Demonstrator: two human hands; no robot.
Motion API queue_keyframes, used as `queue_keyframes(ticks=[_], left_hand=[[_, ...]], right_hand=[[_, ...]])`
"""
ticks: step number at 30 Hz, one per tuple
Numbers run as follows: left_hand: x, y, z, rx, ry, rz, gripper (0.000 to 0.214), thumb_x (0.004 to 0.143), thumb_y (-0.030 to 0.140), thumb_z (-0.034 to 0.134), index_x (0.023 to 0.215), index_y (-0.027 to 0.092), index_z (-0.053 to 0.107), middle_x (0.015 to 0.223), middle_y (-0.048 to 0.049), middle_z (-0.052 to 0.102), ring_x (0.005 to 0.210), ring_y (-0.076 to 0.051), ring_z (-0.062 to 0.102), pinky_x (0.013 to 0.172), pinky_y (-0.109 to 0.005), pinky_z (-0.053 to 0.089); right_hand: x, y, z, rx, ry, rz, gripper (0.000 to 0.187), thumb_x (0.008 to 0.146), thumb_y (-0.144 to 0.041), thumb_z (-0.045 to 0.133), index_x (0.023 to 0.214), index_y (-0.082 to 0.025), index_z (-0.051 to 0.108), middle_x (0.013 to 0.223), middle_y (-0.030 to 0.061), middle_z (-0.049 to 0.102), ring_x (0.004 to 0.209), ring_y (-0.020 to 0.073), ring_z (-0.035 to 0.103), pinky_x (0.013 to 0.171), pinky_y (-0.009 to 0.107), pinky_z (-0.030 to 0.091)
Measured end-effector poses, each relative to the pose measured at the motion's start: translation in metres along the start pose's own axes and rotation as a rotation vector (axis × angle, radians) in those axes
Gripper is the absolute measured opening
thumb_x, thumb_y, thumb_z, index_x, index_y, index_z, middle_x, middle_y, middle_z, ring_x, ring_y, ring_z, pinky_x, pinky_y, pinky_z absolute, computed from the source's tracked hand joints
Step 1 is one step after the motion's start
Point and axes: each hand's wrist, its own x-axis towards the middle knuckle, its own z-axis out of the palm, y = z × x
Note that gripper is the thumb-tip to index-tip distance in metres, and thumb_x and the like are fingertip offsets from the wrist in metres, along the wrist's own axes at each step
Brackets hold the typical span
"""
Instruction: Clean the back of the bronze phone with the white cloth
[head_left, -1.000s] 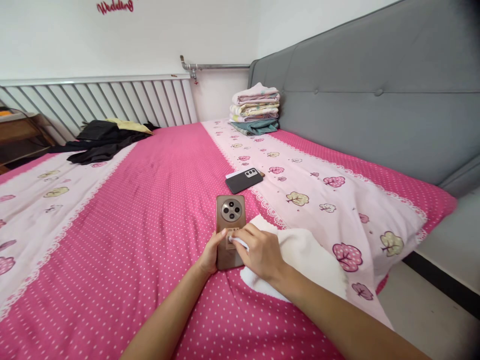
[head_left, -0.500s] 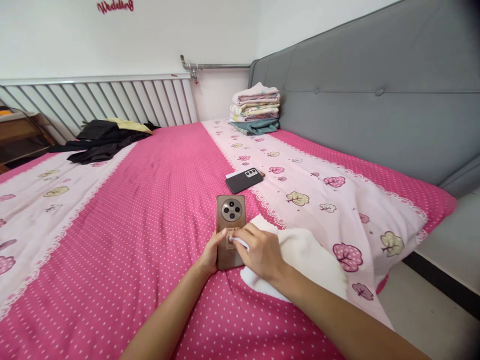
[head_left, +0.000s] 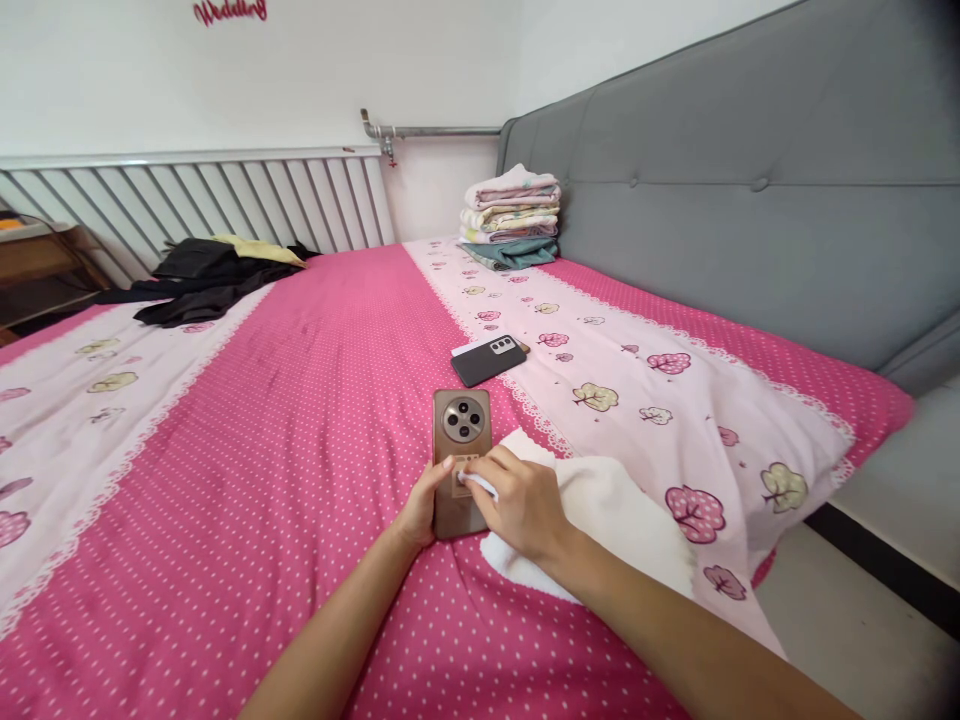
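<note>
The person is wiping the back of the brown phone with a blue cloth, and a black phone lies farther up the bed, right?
Not quite: the cloth is white, not blue, as the head view shows. The right hand presses it on the brown phone; the black phone lies farther up.

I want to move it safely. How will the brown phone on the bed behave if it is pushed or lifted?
The brown phone looks flat and rigid, so it likely lifts as one piece. Its smooth back may be slippery. Lying flat on the soft bed sheet, it should slide, not roll.
</note>
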Motion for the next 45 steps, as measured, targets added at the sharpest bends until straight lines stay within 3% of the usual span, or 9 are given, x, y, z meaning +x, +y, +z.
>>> queue_keyframes(ticks=[45], left_hand=[[0.0012,-0.0004,-0.0013,0.003,-0.014,0.000,0.034,0.061,0.042,0.069,0.075,0.011,0.068,0.067,-0.0064,0.068,0.061,-0.019,0.062,0.066,-0.029,0.046]], right_hand=[[0.0003,-0.0001,0.0000,0.010,0.011,0.005,0.014,0.084,-0.027,0.050,0.086,-0.024,0.063,0.082,-0.0015,0.061,0.068,0.0109,0.059,0.056,0.021,0.035]])
